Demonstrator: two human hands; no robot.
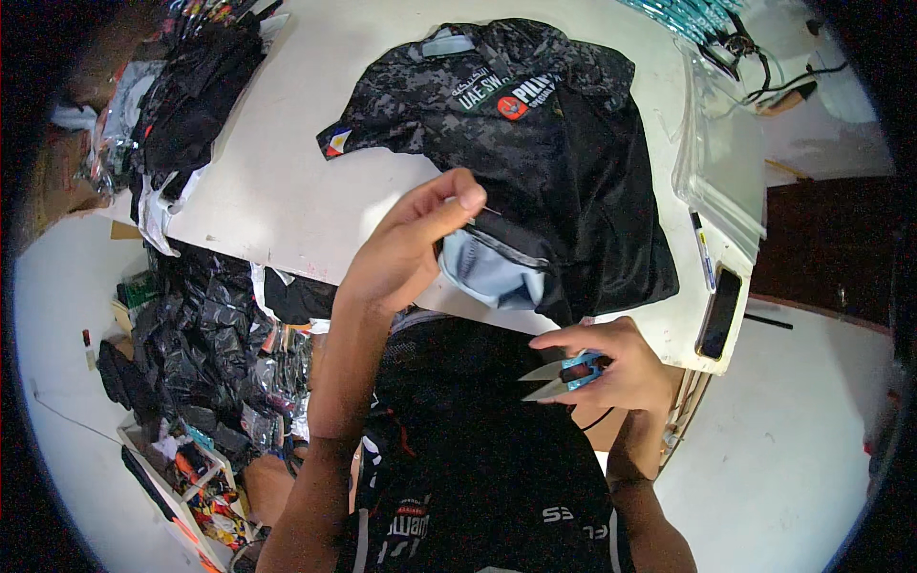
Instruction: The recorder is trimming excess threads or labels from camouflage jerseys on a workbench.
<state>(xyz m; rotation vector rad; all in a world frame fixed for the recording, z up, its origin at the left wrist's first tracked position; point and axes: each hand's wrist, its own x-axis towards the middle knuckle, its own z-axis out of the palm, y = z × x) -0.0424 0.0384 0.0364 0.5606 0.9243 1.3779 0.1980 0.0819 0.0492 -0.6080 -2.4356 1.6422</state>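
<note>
A black short-sleeved shirt (597, 181) with grey camouflage shoulders and printed badges lies on the white table. Its near hem is folded up, baring the pale grey-blue inside (492, 272). My left hand (401, 248) is at that hem, thumb and forefinger pinched together. A thin pale thread (492, 210) runs from these fingertips toward the black cloth. Just off the table's near edge, my right hand (616, 368) is closed around thread snips (559, 377) with blue handles. Their two blades are spread apart and point left, below the shirt and not touching it.
A phone (719, 310) and a pen (704, 250) lie at the table's right edge, beside stacked clear plastic sheets (716, 162). Dark garments (201, 105) are piled at the far left. Below them are black plastic bags (205, 325) and an open box (205, 482) of coloured scraps.
</note>
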